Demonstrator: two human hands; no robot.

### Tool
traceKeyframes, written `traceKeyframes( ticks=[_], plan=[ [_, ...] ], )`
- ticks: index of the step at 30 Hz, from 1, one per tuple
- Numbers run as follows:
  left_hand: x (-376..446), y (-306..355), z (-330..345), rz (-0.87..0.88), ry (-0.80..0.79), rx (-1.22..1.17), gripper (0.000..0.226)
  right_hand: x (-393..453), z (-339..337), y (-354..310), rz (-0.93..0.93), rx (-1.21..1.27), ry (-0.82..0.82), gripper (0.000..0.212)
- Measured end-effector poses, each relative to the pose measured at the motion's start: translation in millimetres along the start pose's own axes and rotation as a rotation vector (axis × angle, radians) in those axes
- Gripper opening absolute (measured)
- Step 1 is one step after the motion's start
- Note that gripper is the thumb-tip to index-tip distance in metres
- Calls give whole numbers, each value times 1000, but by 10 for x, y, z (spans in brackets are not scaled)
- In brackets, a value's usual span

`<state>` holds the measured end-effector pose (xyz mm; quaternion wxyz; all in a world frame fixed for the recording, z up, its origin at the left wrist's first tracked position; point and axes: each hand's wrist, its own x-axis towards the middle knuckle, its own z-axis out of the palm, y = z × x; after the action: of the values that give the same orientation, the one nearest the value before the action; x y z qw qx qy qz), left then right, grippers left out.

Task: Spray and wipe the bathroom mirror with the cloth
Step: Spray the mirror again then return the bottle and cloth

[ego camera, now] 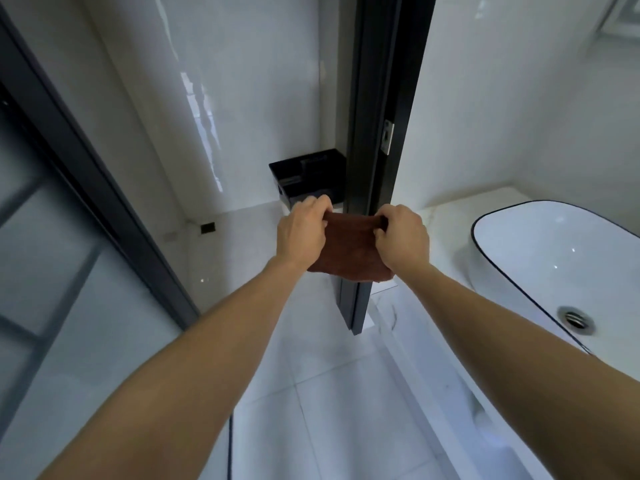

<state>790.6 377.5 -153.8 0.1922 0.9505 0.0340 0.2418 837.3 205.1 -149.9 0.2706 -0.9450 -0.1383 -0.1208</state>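
left hand and right hand each pinch a top corner of the brown cloth, stretching it flat, likely to fold before wiping.

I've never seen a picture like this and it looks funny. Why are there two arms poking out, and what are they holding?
The camera sits on a person's head, looking forward and down, so you see their own arms stretching out. It is a bathroom. The left hand and the right hand each grip the top edge of a reddish-brown cloth, which hangs between them. On the right is a white oval sink with a thin dark rim on a pale counter. Behind the hands stands a black door frame, and a black box sits by the white wall.
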Motion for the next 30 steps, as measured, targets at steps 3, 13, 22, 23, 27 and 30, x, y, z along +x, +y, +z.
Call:
traceKeyframes(
  ticks=[3, 13, 22, 23, 27, 30],
  plan=[
    [-284, -281, 483, -34, 2, -23, 18, -198, 529, 233, 4, -25, -21, 16],
    [-1115, -1143, 2242, 127, -9, -101, 23, -1035, 2174, 1176, -122, -52, -8, 26],
    [-1493, -1225, 3747, 422, -85, -211, 22, -1695, 3036, 2429, -62, -166, 20, 16],
    [-1522, -1192, 3917, 455, -107, -233, 22, -1758, 3092, 2570, -24, -172, 24, 18],
    [-1566, -952, 4578, 604, -201, -285, 20, -1984, 3269, 3123, 192, -193, 28, 19],
    [-1487, -617, 4957, 703, -213, -273, 25, -2010, 3250, 3498, 404, -62, 73, 22]
  ],
)
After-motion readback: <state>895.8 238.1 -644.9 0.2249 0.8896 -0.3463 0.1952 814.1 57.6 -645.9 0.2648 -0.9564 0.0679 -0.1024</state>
